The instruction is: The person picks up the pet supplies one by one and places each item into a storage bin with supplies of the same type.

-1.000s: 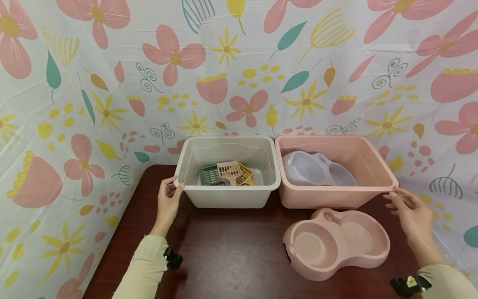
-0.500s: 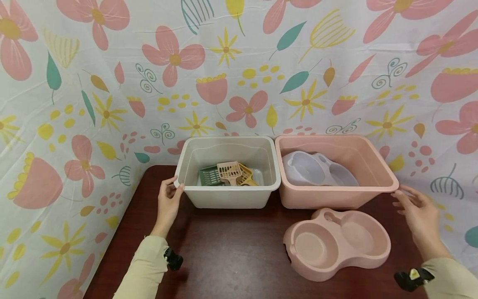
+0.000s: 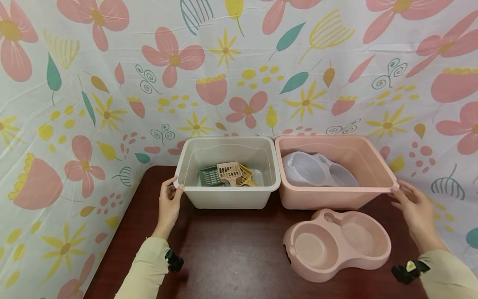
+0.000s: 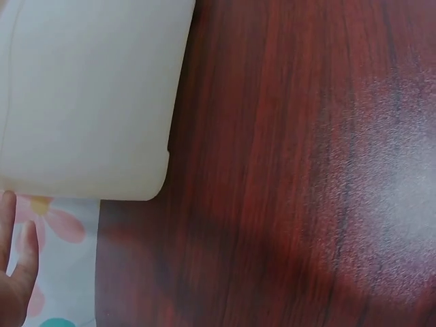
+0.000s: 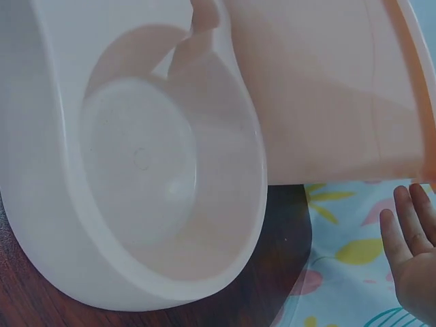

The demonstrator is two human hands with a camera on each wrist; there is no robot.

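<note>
A pale grey-white plastic tub (image 3: pixel 231 197) stands at the back of the table. A pink tub (image 3: pixel 336 198) sits against its right side. My left hand (image 3: pixel 169 205) touches the front left corner of the white tub's rim with thumb and fingers; in the left wrist view, two fairly straight fingers (image 4: pixel 26 255) show beside its wall. At the pink tub's front right corner, my right hand (image 3: pixel 415 211) rests its thumb and fingers against the rim. Its lower fingers look straight in the right wrist view. A pink double pet bowl (image 3: pixel 340 232) lies in front of the pink tub.
Inside the white tub are slotted litter scoops: green (image 3: pixel 210 176), beige (image 3: pixel 229 171) and yellow (image 3: pixel 247 176). The pink tub holds a pale lilac double bowl (image 3: pixel 306 170). A flower-patterned cloth (image 3: pixel 239 74) hangs behind the dark wooden table (image 3: pixel 231 257).
My right hand drew slightly away from the pink tub's corner, then came back against it. My left hand has stayed at the white tub's corner. The tubs show no clear movement.
</note>
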